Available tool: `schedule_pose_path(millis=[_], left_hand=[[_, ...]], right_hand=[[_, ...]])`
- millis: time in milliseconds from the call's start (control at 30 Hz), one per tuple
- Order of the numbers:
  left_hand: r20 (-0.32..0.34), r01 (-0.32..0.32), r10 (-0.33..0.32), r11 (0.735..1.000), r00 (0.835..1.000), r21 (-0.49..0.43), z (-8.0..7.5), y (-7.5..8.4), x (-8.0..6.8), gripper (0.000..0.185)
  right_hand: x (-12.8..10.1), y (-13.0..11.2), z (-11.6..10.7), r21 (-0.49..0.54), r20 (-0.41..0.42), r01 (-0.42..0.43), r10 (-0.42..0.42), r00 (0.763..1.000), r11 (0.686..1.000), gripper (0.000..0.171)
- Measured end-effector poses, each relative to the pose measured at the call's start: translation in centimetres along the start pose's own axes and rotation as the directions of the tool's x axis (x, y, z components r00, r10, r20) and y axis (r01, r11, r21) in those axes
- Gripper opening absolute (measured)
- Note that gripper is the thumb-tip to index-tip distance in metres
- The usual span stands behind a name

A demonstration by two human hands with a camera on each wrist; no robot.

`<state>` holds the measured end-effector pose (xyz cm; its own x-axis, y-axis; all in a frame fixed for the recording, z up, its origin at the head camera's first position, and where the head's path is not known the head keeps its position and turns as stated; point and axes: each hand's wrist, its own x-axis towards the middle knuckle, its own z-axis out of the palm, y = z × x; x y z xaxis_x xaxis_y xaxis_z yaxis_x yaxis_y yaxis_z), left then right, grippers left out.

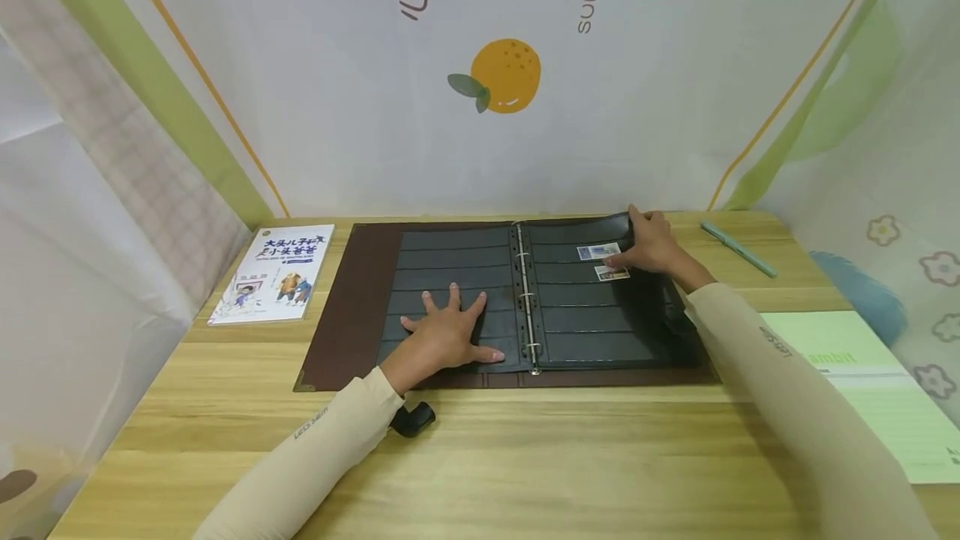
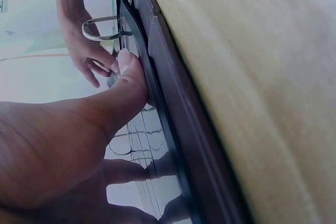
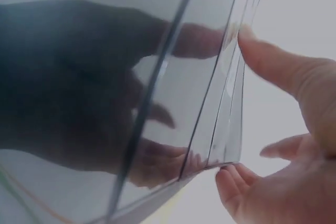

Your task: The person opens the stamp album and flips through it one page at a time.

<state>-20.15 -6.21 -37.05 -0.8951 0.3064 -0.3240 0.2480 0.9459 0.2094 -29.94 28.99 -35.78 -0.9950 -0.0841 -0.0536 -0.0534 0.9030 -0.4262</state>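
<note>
An open ring binder (image 1: 352, 307) with a brown cover and black pocket pages lies on the wooden table. My left hand (image 1: 446, 330) presses flat on the left page (image 1: 450, 261), fingers spread; in the left wrist view its thumb (image 2: 128, 80) lies along the binder's edge (image 2: 173, 108). My right hand (image 1: 649, 243) grips the far right corner of the right page (image 1: 592, 323), which curls up a little. In the right wrist view the thumb (image 3: 273, 61) sits on the glossy page (image 3: 131, 103), with the fingers (image 3: 233, 179) underneath. Two stamps (image 1: 598, 252) (image 1: 612, 273) sit in the upper pockets beside that hand.
A children's book (image 1: 273, 273) lies left of the binder. At the back right there is a teal pen (image 1: 738, 249), and a green sheet (image 1: 870, 382) lies at the right edge. The metal rings (image 1: 527, 298) run down the binder's middle. A printed backdrop closes off the table's rear.
</note>
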Motion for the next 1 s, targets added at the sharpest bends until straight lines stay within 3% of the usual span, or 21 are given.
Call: schedule_pose_path(millis=[133,267,433,600,667,733,833,933,1000], left_hand=[[0.004,0.010,-0.010,1.000,1.000,0.007,-0.1,0.0,0.1,0.100],[0.008,0.021,-0.021,1.000,1.000,0.006,-0.3,0.1,0.0,0.099],[0.008,0.024,-0.024,1.000,1.000,0.013,-0.4,0.2,-0.2,0.099],[0.009,0.024,-0.024,1.000,1.000,0.002,-0.3,0.0,0.0,0.100],[0.004,0.018,-0.018,1.000,1.000,-0.001,-0.2,-0.1,0.0,0.101],[-0.001,0.012,-0.012,1.000,1.000,-0.004,-0.1,-0.1,0.1,0.101],[-0.006,0.004,-0.004,1.000,1.000,-0.008,0.0,-0.2,0.0,0.101],[-0.003,0.009,-0.009,1.000,1.000,-0.005,0.0,-0.1,0.0,0.101],[0.000,0.010,-0.010,1.000,1.000,-0.001,0.1,-0.1,0.0,0.101]], right_hand=[[-0.2,-0.5,-0.5,0.050,-0.146,0.027,-0.020,0.989,0.998,0.096],[-0.3,-0.8,-0.9,0.099,-0.286,0.042,-0.012,0.958,0.994,0.067],[-0.5,-0.8,-0.9,0.091,-0.337,0.047,-0.014,0.941,0.995,0.053],[-0.4,-0.4,-0.2,0.045,-0.376,0.143,-0.116,0.919,0.989,0.025],[-0.3,-0.1,0.1,0.023,-0.390,0.161,-0.140,0.910,0.987,0.024],[-0.3,0.0,0.2,0.012,-0.386,0.155,-0.138,0.912,0.988,0.033],[-0.4,0.2,-0.2,0.001,-0.327,0.133,-0.125,0.937,0.991,0.052],[-0.8,0.7,-1.2,-0.009,-0.185,0.125,-0.124,0.975,0.992,0.060],[-1.0,1.2,-2.1,0.030,-0.047,0.120,-0.119,0.992,0.992,0.066]])
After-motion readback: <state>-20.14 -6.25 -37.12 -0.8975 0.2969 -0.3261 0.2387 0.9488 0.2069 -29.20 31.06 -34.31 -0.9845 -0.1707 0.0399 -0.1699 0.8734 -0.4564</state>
